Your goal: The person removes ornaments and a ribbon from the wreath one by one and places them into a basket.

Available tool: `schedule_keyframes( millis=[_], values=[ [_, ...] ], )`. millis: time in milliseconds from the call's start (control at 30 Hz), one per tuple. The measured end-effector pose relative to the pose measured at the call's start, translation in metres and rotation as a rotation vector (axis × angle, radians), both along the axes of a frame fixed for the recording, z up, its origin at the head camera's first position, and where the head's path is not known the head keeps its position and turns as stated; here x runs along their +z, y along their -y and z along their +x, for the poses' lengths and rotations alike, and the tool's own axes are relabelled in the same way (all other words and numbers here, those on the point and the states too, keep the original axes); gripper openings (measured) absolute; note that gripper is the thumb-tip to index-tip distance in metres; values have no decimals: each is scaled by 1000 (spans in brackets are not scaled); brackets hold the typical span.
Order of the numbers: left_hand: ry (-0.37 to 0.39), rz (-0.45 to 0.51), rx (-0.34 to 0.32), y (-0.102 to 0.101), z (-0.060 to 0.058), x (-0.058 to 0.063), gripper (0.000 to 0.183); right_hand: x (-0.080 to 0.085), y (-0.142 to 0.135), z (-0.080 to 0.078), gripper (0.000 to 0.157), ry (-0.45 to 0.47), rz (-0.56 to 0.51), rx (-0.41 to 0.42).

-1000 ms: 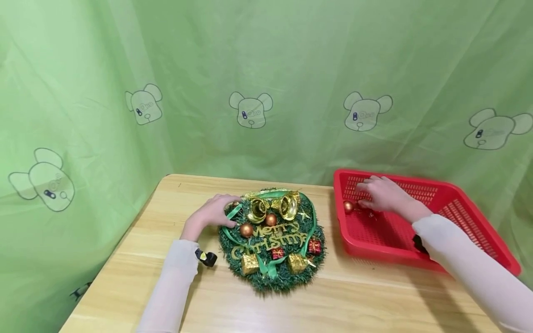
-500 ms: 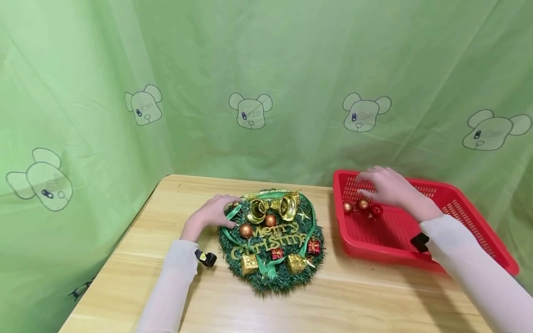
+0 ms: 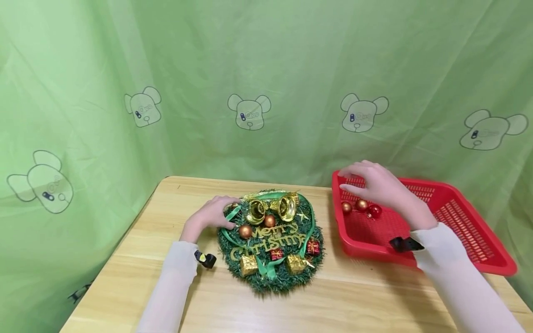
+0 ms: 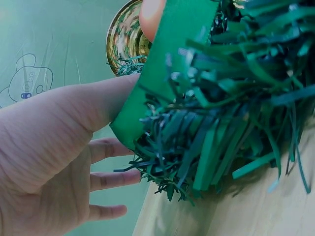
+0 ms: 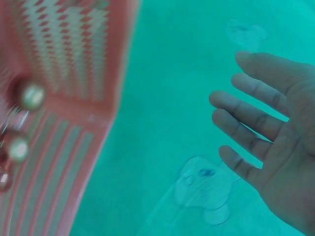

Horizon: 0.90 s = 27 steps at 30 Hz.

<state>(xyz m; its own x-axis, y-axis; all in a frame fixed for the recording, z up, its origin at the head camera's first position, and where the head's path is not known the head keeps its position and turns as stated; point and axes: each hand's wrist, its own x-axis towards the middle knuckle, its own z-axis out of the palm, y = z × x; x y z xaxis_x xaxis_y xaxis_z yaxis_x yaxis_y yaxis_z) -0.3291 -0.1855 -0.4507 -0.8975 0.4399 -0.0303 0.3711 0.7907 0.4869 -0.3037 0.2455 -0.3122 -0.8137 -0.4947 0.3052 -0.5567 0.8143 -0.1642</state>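
A round green tinsel wreath lies on the table, dressed with gold bells, gold "Merry Christmas" lettering, copper baubles, small gift boxes and green ribbon. My left hand holds its left edge. In the left wrist view the thumb passes behind the ribbon, and other fingertips disappear behind the tinsel. Over the left end of a red basket, my right hand hovers with fingers spread and nothing between them. Below it lie copper baubles and a red bauble.
The red basket stands right of the wreath, near the table's back edge. Green curtain with printed bear heads hangs behind and at the left. Black wrist straps sit on both sleeves.
My right hand has risen out of the basket and shifted left, uncovering a copper bauble and the red one. My left hand and the wreath stay put.
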Motion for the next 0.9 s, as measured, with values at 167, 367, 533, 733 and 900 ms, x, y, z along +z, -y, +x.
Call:
schedule_keyframes(
  millis=[167,367,533,733,900],
  values=[
    [4,-2,-7,-1,0,1,83,8,20,11,29,-12,-62,52],
    [-1,5,-2,-1,1,2,83,12,49,20,30,-11,-105,118],
    [-3,9,-7,-1,2,-1,83,9,71,22,30,-13,-142,178],
    [9,10,1,-1,3,-2,83,4,96,22,28,-13,-163,280],
    [4,6,6,0,2,0,83,-4,120,20,28,-30,-145,341]
  ],
)
